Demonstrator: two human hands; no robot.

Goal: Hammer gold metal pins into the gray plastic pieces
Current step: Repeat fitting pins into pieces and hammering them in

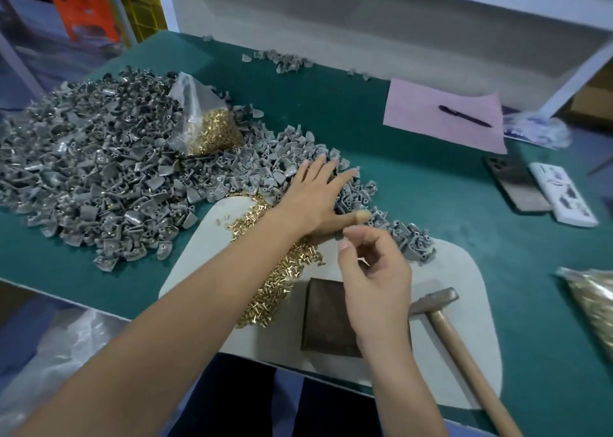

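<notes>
Hard to read: whether anything is pinched in the right hand point(371, 270) cannot be told; fingers are curled, thumb and forefinger tips close together, nothing gold made out between them. The underside of the left hand point(318, 197) is hidden, so contact below the palm is not seen. The hammer point(444, 317) handle is cut off at the bottom edge. A bag at the right edge point(593, 290) is cut off too.

The left hand is laid flat, fingers straight and spread, on the near edge of the gray plastic pieces point(99, 174); nothing is gripped. The loose gold pins point(275, 280) are spread on the white mat point(464, 270), partly covered by the left forearm, just left of the right hand. A dark block point(325, 320) is seen under the right wrist, partly hidden by it. More pins are held in a clear bag point(205, 121) on the gray heap, well away from both hands. The hammer lies untouched on the mat, right of the block.
</notes>
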